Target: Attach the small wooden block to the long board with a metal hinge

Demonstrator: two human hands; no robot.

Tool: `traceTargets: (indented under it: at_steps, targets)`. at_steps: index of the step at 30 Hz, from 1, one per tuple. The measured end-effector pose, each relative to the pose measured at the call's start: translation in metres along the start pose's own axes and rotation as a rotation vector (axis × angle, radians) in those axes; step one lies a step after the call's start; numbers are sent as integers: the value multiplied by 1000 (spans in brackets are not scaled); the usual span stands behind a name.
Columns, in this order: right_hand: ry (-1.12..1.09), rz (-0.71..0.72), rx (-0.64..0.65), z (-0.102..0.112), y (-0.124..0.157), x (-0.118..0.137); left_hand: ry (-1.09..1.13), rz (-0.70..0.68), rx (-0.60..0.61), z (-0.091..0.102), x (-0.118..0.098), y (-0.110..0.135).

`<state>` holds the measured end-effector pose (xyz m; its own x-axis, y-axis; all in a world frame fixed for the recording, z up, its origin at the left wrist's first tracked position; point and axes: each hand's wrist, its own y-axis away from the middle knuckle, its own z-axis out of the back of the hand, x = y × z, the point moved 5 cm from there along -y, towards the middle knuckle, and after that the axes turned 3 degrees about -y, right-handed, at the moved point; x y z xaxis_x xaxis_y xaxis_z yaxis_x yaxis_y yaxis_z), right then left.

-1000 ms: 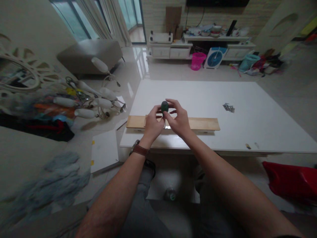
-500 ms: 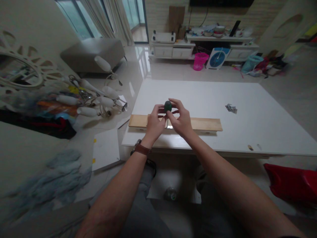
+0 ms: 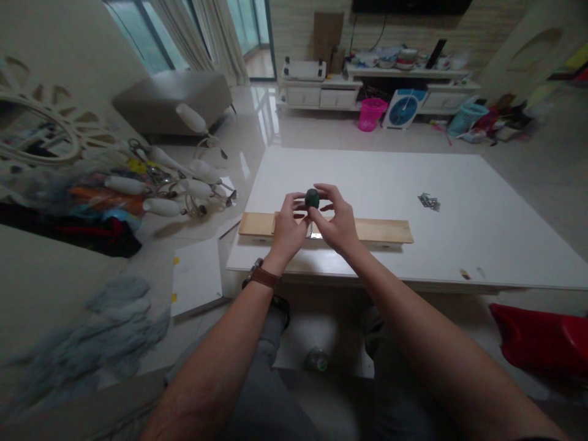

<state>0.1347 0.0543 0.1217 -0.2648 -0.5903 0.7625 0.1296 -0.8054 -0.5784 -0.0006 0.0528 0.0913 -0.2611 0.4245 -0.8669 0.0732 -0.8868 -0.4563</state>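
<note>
ok so going L to R: far L you've got 1 round mirror [image 3: 34, 133] w/ a cutout frame, then 1 lamp [image 3: 195, 188] on the floor w/ at least 5 white shades, and 1 white panel [image 3: 197, 275] w/ 2 yellow tabs on its L edge. Your L hand [image 3: 290, 229] (1 watch [image 3: 264, 277], brown strap) is narrowed, fingers close in by the handle and shaft; can't tell if it's really gripping. Btwn your hands is 1 screwdriver [image 3: 312, 199], dk green handle up, shaft pointing down to 1 shiny metal piece [image 3: 316, 235] at the board's near edge. Your R hand [image 3: 337, 220] has thumb + fingers around the handle. Under both hands: 1 wooden board [image 3: 383, 231], lying lengthwise near the front edge of 1 white table [image 3: 367, 177]. Further R on the tabletop, 1 pile of metal hardware [image 3: 429, 201] (pcs overlap, can't get a count), then 2 small items [image 3: 465, 274] near the front edge. Far R, 1 red thing [image 3: 542, 340], partly cut off.
</note>
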Motion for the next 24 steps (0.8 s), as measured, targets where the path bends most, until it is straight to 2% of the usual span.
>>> traceTargets:
  at_steps: [5,8,16,24]
  targets:
    - [28,-7,-19,0,0,-2,-49,-24,37,-1,-4,1]
    - [39,11,-29,-2,-1,-3,-109,-34,0,1,-4,1]
    - [31,26,-9,-1,-1,1,-16,-12,-26,0,1,1]
    - [46,13,-23,-1,-1,1,-87,-23,-22,1,-5,2]
